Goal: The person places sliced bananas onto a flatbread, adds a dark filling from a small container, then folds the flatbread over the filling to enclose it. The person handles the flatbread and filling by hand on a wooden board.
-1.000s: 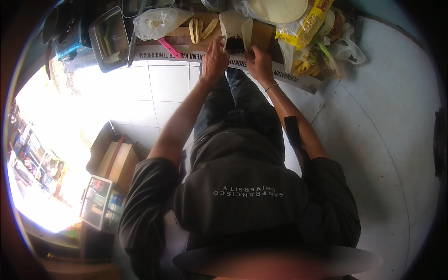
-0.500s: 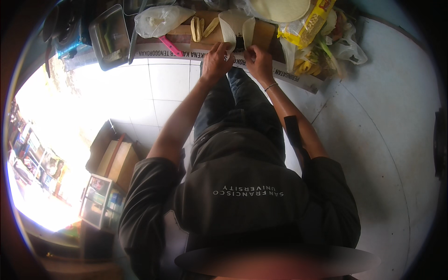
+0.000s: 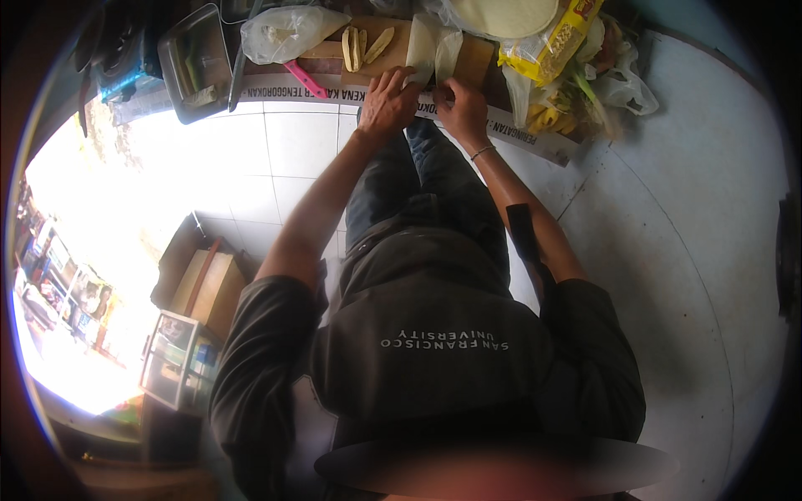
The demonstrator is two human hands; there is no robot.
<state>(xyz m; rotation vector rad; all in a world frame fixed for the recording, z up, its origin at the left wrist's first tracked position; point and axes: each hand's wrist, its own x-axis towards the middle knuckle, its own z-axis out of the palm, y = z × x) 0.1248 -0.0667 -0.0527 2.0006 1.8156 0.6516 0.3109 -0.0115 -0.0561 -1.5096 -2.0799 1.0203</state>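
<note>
On a brown board (image 3: 476,63) at the far middle lies a thin, pale wrapper sheet (image 3: 422,48), its two sides folded inward as long flaps. My left hand (image 3: 390,104) has its fingers bent down on the near left part of this wrapper. At the near right end, my right hand (image 3: 461,108) pinches the wrapper with curled fingers; the fingertips are partly hidden. Several cut strips of banana (image 3: 354,50) rest on the board to the left. Beyond the board's right side is a stack of round, pale wrappers (image 3: 510,18).
A pink-handled knife (image 3: 306,79) and a clear plastic bag (image 3: 288,35) lie left of the board, near a clear tray (image 3: 194,67). To the right sit a yellow packet (image 3: 551,46) and yellow peels (image 3: 547,115). A printed banner (image 3: 535,142) lies underneath.
The wrapper's left flap has come over toward the right, and the dark filling that showed between the flaps is now covered. My left hand has shifted slightly, its back turned more upward.
</note>
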